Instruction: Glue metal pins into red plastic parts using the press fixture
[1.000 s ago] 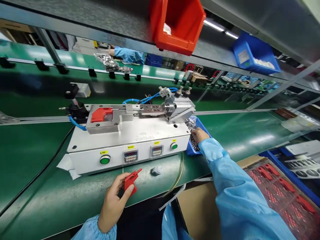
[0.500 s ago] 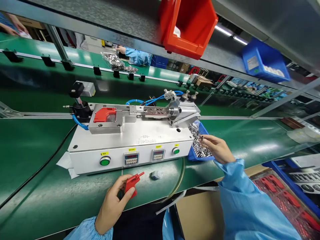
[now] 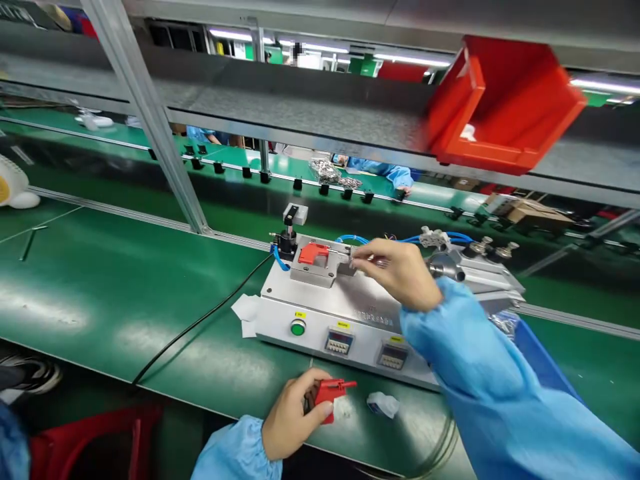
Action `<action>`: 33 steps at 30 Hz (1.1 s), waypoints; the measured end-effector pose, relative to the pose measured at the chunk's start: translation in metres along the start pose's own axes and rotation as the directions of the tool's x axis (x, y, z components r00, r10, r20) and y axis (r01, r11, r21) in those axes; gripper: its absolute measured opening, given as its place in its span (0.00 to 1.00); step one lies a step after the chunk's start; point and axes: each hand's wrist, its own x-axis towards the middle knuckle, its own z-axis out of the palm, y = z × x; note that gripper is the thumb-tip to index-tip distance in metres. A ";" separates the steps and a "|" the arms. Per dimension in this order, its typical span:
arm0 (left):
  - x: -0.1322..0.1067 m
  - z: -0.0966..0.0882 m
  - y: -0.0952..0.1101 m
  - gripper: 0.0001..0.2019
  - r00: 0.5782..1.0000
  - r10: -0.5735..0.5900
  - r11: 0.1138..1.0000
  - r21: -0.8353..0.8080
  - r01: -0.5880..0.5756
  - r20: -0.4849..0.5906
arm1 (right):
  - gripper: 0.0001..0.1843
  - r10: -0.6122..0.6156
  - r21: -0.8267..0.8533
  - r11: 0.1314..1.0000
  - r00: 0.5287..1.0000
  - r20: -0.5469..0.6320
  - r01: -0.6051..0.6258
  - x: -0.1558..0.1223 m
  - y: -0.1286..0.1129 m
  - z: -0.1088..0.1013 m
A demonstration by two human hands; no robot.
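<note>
My left hand [image 3: 295,415] is closed around a red gun-shaped plastic part [image 3: 327,395], its thin nose pointing right, in front of the white bench machine [image 3: 280,327]. A similar red part [image 3: 313,253] lies in the metal fixture [image 3: 313,275] on the machine's left end. My right hand [image 3: 403,270] is over the machine, thumb and fingers pinched at the metal rod [image 3: 340,252] just right of that part. Whatever the fingertips hold is too small and hidden to make out. The right hand covers much of the machine's middle mechanism.
A blue bin [image 3: 543,363] with small metal pieces stands right of the machine, partly behind my right sleeve. A small white bottle [image 3: 383,404] lies in front. A black cable [image 3: 200,323] crosses the green bench. Overhead, a red bin [image 3: 505,127] sits on the shelf [image 3: 310,100].
My right hand has moved left from the bin of metal pieces to the rod by the fixture. My left hand still holds its red part. The view has swung left.
</note>
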 end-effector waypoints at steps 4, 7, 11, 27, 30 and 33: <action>-0.001 0.000 0.003 0.13 1.000 0.018 1.000 0.000 -0.018 -0.004 | 0.07 0.009 -0.115 0.993 1.000 -0.012 -0.011 0.044 0.018 0.027; 0.000 0.000 0.004 0.13 1.000 0.016 1.000 0.014 -0.016 -0.003 | 0.06 0.046 -0.144 0.989 0.999 0.001 -0.045 0.048 0.026 0.031; 0.000 -0.002 0.004 0.15 1.000 -0.003 0.999 0.038 0.002 0.021 | 0.07 0.096 -0.188 0.978 0.995 0.024 -0.090 0.040 0.032 0.024; 0.000 -0.001 0.003 0.15 1.000 0.004 0.999 0.054 -0.005 0.028 | 0.13 0.120 -0.550 0.830 0.934 0.338 0.092 0.059 0.005 0.018; 0.000 -0.001 0.004 0.15 1.000 -0.004 0.998 0.068 0.003 0.021 | 0.12 0.091 -0.452 0.891 0.954 0.284 0.050 0.059 0.008 0.018; -0.001 -0.002 0.005 0.16 0.999 -0.017 0.996 0.086 0.014 0.032 | 0.11 0.104 -0.407 0.913 0.961 0.258 0.011 0.055 0.014 0.021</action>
